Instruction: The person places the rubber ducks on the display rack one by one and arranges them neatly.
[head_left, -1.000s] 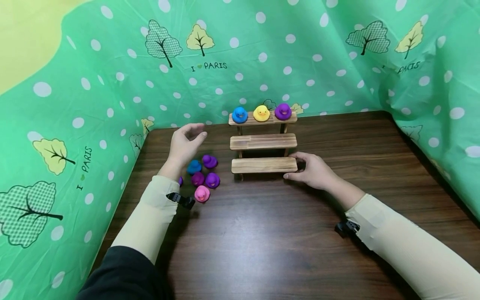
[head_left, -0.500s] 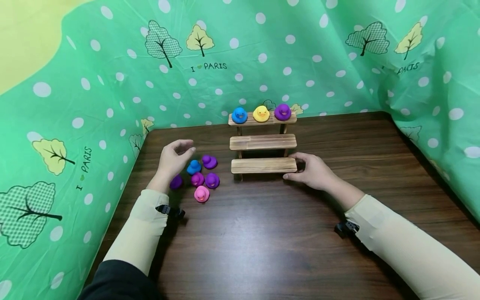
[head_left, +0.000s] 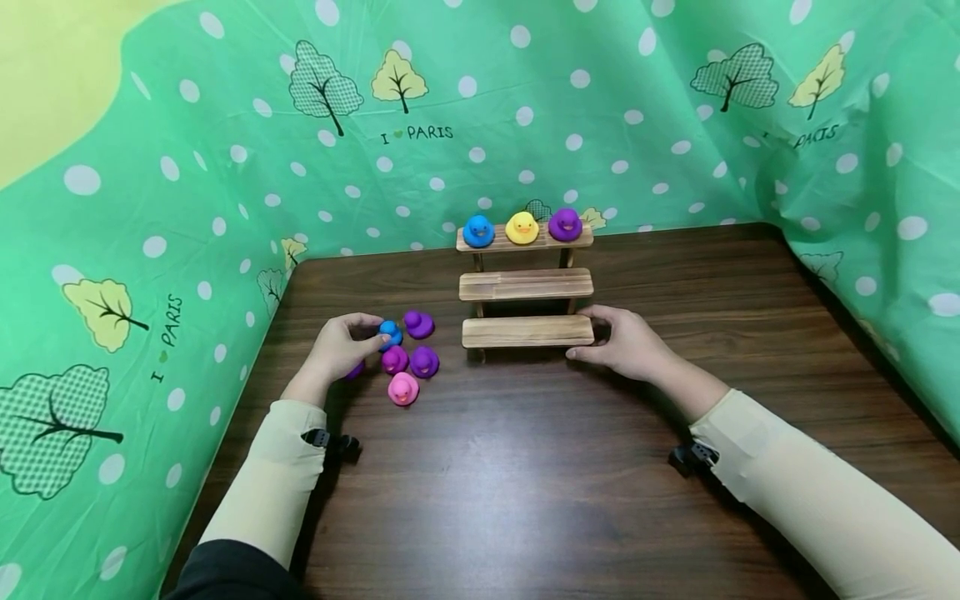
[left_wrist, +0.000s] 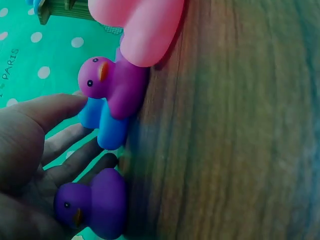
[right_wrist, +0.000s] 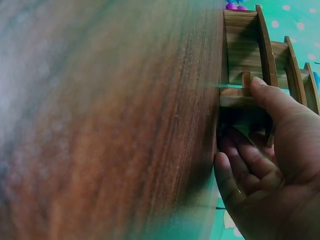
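Observation:
My left hand (head_left: 337,350) is at the blue rubber duck (head_left: 391,334) on the table, thumb and fingers on either side of its head. Around it stand a magenta duck (left_wrist: 127,85), a pink duck (head_left: 403,388) and several purple ducks (head_left: 424,362); one purple duck (left_wrist: 107,205) is partly hidden by that hand in the head view. My right hand (head_left: 626,343) holds the right end of the lowest step of a three-tier wooden stand (head_left: 527,332), its thumb (right_wrist: 270,97) in front and fingers behind.
On the top step sit a blue duck (head_left: 478,232), a yellow duck (head_left: 522,227) and a purple duck (head_left: 565,225). The dark wooden table (head_left: 510,483) meets a green dotted cloth (head_left: 450,183) at the back and sides.
My left hand has come down and toward me from beside the stand, closing its thumb and fingers at the blue duck. My right hand keeps its place on the stand.

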